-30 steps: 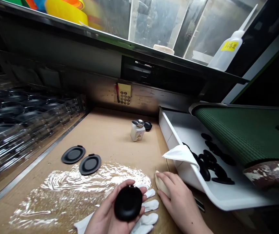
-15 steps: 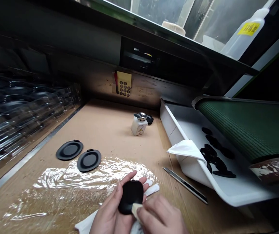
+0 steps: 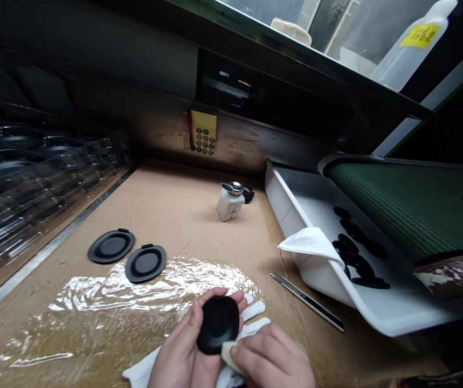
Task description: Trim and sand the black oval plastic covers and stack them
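My left hand [image 3: 182,353] grips a rounded black part [image 3: 217,323] above a white glove [image 3: 251,318] that lies on the cardboard-covered bench. My right hand [image 3: 274,361] is closed on a small cream-coloured pad [image 3: 228,353] and presses it against the lower edge of the black part. Both hands are at the bottom centre of the view.
Two black oval lids [image 3: 110,246] [image 3: 145,263] lie beside a crinkled plastic sheet [image 3: 134,299]. A thin metal tool [image 3: 307,301] lies to the right. A white tray [image 3: 360,312] holds several black parts and a white cloth [image 3: 310,241]. A small white bottle [image 3: 230,202] stands further back; a green conveyor belt [image 3: 409,210] runs at the right.
My right hand left the bench beside the tray, carried the cream pad to the black part, and now rubs its lower edge. The metal tool it covered is now exposed.
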Demonstrator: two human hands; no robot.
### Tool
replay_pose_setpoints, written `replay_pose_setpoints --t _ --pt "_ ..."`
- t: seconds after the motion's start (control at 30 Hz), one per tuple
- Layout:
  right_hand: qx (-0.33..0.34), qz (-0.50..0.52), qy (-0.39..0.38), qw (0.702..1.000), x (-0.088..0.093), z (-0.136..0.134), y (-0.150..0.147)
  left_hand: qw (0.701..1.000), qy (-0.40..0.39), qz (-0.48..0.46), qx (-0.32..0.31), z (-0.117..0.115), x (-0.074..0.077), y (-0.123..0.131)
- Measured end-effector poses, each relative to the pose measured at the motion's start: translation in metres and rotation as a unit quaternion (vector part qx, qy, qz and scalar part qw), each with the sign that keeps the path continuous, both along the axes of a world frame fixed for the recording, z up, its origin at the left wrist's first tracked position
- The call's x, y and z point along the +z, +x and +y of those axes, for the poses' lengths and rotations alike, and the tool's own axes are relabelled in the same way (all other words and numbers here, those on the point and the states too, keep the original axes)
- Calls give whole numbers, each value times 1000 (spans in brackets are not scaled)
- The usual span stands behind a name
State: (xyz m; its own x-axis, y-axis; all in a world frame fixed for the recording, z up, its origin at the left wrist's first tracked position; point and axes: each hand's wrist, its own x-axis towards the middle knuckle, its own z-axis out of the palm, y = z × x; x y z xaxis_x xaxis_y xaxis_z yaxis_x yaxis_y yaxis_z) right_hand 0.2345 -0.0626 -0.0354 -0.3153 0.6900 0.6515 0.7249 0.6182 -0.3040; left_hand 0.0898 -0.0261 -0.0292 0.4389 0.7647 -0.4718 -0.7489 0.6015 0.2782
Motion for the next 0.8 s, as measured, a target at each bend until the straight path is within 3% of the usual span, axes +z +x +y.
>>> replay_pose_setpoints --t 0.1,0.27,0.37,0.53,0.67,0.8 --pt "0 -3 -11 1000 2 0 7 1000 7 -2 -3 1 2 2" --pt "-50 17 -51 997 22 8 27 999 17 42 9 0 7 4" --pt "-24 21 -37 999 25 5 29 999 9 31 11 -1 5 4" --pt "9 -7 -23 1000 9 -1 14 1000 7 -7 6 -1 1 4" --pt "-40 31 53 997 -10 2 -17 1000 20 7 -10 0 0 1" --pt "-59 41 102 992 -12 7 -32 999 22 8 -25 0 1 1"
